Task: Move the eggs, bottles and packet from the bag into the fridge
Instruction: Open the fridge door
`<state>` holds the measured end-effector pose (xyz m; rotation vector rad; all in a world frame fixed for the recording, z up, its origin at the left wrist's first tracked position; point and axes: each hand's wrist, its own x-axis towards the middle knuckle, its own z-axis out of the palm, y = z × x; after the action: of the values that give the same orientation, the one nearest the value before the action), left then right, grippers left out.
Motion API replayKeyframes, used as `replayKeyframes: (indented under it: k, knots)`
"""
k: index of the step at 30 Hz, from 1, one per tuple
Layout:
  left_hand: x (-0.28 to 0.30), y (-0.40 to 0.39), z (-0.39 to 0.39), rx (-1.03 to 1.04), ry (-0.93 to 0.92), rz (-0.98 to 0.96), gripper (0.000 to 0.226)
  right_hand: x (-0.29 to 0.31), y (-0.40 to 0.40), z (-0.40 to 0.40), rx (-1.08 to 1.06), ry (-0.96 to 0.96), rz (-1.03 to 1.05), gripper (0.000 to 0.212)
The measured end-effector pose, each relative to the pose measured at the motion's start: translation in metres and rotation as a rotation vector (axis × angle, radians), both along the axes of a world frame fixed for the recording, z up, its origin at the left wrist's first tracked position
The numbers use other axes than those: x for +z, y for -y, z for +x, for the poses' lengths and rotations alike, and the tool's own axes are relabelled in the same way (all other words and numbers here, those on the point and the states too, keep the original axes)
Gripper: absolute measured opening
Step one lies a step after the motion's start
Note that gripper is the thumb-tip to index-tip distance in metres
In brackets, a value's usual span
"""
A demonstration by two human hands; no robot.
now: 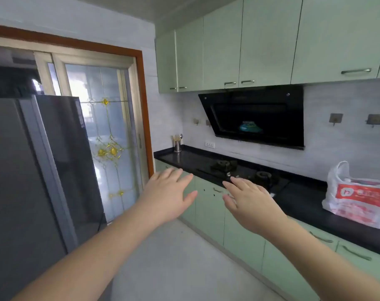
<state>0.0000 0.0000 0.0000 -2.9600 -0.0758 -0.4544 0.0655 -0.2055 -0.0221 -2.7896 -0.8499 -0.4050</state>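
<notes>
White bag (358,198) on black counter (304,200), contents hidden, fridge (32,170) closed

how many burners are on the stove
2: one burner nearer the glass door, one burner nearer the bag. The right hand may hide others.

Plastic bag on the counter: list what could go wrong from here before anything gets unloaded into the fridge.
1. The plastic bag sits close to the front edge of the black counter; tugging items out could drag it off, likely breaking eggs.
2. The fridge doors are shut, so carrying with both the left hand and right hand leaves none free to open them.
3. The bag is soft; bottles may tip over.
</notes>
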Motion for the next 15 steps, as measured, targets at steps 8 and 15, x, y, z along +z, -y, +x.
replayKeyframes:
  k: [8,15]
  knots:
    - [-0.029,0.017,0.053,0.017,0.035,0.044,0.091,-0.015,0.038,0.066,0.036,0.033,-0.057,0.054]
    - [-0.043,0.002,0.097,0.085,-0.003,0.026,0.093,-0.029,-0.003,0.112,0.069,-0.021,-0.035,0.054]
